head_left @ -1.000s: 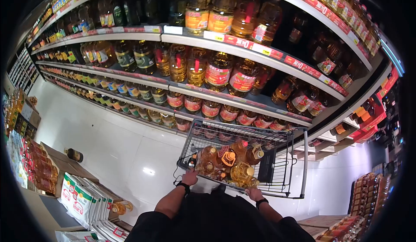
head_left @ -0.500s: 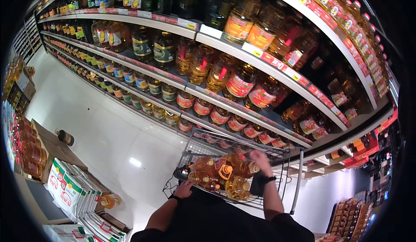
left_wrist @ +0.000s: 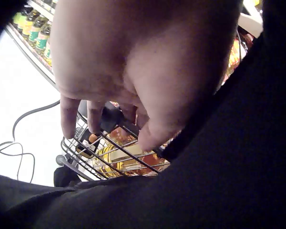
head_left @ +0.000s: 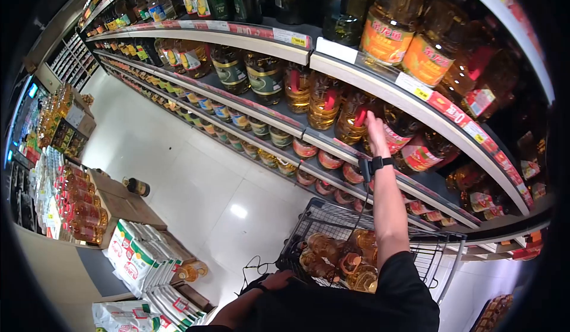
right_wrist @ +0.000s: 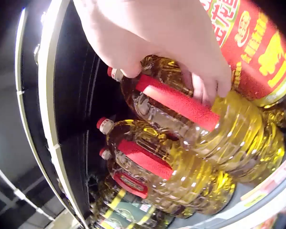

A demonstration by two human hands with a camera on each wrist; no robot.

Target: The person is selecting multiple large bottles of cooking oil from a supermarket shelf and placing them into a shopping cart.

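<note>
As our right hand [right_wrist: 157, 33] curled its fingers round the red handle [right_wrist: 181, 102] of the cooking-oil jug [right_wrist: 238, 138] on the middle shelf [head_left: 332, 144], we judged it heavy, full and slick — best lifted by that stiff handle — while our left hand [left_wrist: 133, 71] gripped the cart handle [left_wrist: 109, 117].

From the head: high up, fisheye, tilted down toward the shelves [head_left: 255, 107] at 12 o'clock, cart [head_left: 323, 225] at 5 o'clock. From the left wrist: close beneath the left hand [left_wrist: 133, 62], facing down into the cart. From the right wrist: very near, along the right hand [right_wrist: 157, 33] onto the oil bottle [right_wrist: 219, 138]. Shared with the head view: cart, and oil bottle at 1 o'clock.
</note>
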